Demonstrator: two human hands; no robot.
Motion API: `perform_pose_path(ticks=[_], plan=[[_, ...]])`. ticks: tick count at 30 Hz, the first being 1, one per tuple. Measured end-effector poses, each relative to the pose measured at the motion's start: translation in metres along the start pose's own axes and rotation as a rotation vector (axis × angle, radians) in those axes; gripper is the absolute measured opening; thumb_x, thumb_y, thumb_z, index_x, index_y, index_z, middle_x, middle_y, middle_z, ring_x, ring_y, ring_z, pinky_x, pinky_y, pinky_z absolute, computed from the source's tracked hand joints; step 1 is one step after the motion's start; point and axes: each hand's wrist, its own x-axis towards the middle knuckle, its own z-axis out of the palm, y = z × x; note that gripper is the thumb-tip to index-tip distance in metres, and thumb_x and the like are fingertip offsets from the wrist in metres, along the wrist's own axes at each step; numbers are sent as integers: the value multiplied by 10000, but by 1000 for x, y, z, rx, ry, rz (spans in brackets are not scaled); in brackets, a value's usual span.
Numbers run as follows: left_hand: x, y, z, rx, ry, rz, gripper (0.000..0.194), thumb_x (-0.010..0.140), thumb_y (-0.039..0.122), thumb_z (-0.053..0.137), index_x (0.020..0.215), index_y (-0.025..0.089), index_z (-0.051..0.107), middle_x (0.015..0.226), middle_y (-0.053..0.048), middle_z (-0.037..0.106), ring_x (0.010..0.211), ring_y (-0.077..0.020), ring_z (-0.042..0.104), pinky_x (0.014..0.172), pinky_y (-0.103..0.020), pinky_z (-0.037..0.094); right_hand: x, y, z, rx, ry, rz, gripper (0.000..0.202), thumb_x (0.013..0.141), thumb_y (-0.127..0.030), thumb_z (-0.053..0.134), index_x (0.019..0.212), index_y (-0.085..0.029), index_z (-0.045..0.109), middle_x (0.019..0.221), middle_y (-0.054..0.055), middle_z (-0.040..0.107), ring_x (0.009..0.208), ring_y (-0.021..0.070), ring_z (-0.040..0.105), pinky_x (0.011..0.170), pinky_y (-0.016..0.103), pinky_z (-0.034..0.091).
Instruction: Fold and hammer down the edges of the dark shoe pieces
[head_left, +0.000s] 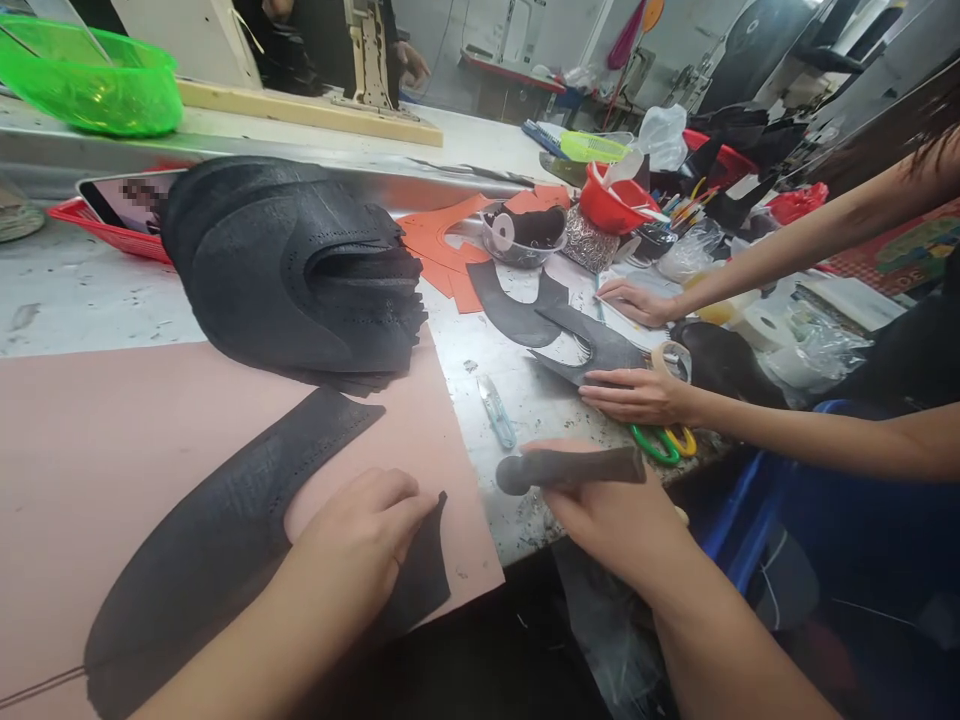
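Observation:
A curved black leather shoe upper piece (pixel 199 525) lies flat on a pink sheet (pixel 60 450), its inner edge dotted with small holes. My left hand (pixel 364 530) rests over the piece's right arm, thumb and fingertips pinched together at its edge. In my right hand (pixel 611 510), raised past the sheet's right edge, is a hammer (pixel 577 467); its round dark head points left, and most of its handle is hidden. Behind my left hand stands a thick stack of similar black upper pieces (pixel 255 260). A light blue utility knife (pixel 496 412) lies left of the hammer.
At right, another person's two hands (pixel 637 395) touch black pieces (pixel 600 340) beside green-and-yellow-handled scissors (pixel 664 440). Orange cutouts (pixel 442 245), a clear bowl (pixel 525 240) and a red bowl (pixel 611 200) sit behind. A phone (pixel 127 200) leans in a red basket (pixel 112 235).

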Motion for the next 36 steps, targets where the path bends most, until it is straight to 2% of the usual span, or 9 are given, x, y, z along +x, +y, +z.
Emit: perform_pose_path(ticks=[3, 7, 11, 15, 18, 24, 29, 36], plan=[[1, 3, -3, 81, -22, 103, 313, 879, 66, 326, 934, 136, 626, 828, -75, 608, 730, -188, 561, 609, -293, 459, 2, -13, 0, 95, -76, -68, 257, 778, -137, 447, 872, -232, 666, 822, 3, 693, 736, 160, 611, 624, 233, 378], [4, 7, -9, 177, -64, 206, 309, 812, 2, 332, 914, 92, 610, 814, -97, 596, 706, -209, 541, 558, -312, 431, 11, -30, 4, -75, -104, -52, 158, 770, -153, 494, 739, -211, 638, 624, -2, 638, 574, 138, 551, 503, 230, 242], [7, 7, -13, 232, -108, 261, 297, 753, -23, 359, 866, 86, 611, 723, -81, 557, 659, -206, 515, 536, -312, 413, 19, -40, 7, -222, -113, -179, 145, 745, -114, 525, 666, -213, 597, 543, -19, 579, 481, 115, 458, 476, 246, 138], [6, 7, -13, 182, -189, 224, 286, 750, -30, 357, 818, 106, 600, 682, -56, 509, 606, -185, 466, 527, -307, 397, 24, -47, 7, -252, -53, -283, 113, 737, -133, 557, 673, -222, 581, 533, -29, 554, 478, 124, 446, 477, 256, 119], [5, 7, -11, 147, -179, 201, 283, 764, -27, 351, 807, 113, 594, 689, -54, 501, 597, -182, 441, 529, -310, 384, 28, -51, 6, -252, -71, -311, 116, 761, -136, 540, 688, -216, 580, 544, -24, 554, 492, 124, 465, 477, 261, 114], [3, 3, -9, 80, -181, 141, 272, 801, 34, 387, 956, 135, 586, 754, -57, 521, 660, -190, 467, 575, -306, 379, 30, -52, 4, -272, -120, -250, 102, 751, -126, 555, 712, -211, 596, 559, -14, 567, 510, 124, 491, 484, 272, 116], [2, -3, -8, -50, -139, 17, 267, 834, 65, 351, 855, 171, 595, 708, -33, 510, 651, -169, 482, 550, -271, 351, 30, -48, 10, -237, -121, -250, 129, 776, -150, 535, 690, -228, 591, 524, -30, 552, 467, 124, 462, 465, 263, 123], [-1, -3, -10, -23, -106, 65, 276, 853, 65, 369, 917, 185, 609, 731, -21, 527, 669, -161, 475, 574, -267, 354, 30, -49, 6, -205, -144, -248, 126, 778, -135, 545, 716, -226, 605, 554, -42, 551, 486, 109, 461, 478, 254, 145]])
